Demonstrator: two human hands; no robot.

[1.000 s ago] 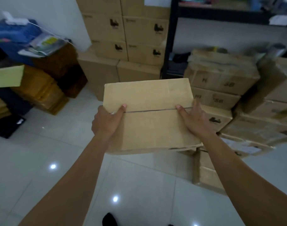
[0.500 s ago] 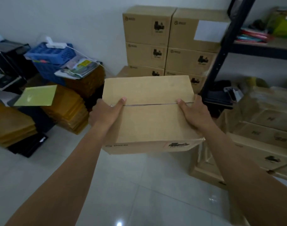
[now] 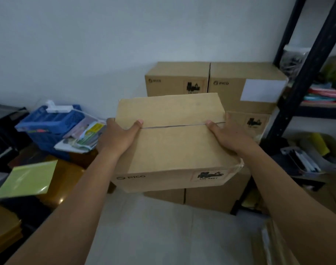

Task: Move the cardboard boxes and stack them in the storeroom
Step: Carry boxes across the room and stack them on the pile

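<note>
I carry a brown cardboard box [image 3: 173,144] in front of me, its top seam running left to right. My left hand [image 3: 118,137] grips its left side with the thumb on the top flap. My right hand [image 3: 228,138] grips its right side, thumb also on top. Behind the box stands a stack of like cardboard boxes [image 3: 211,83] against the white wall, two side by side in the top row, one with a white label. The carried box hides the stack's middle rows.
A black metal shelf [image 3: 304,73] stands at the right with coloured folders. At the left are a blue basket [image 3: 48,123] with papers, brown envelope piles [image 3: 62,180] and a yellow-green sheet [image 3: 27,178]. Pale tiled floor [image 3: 153,226] lies below the box.
The view has risen and closed in on the stacked boxes by the wall. The box stays held in both hands in the same grip.
</note>
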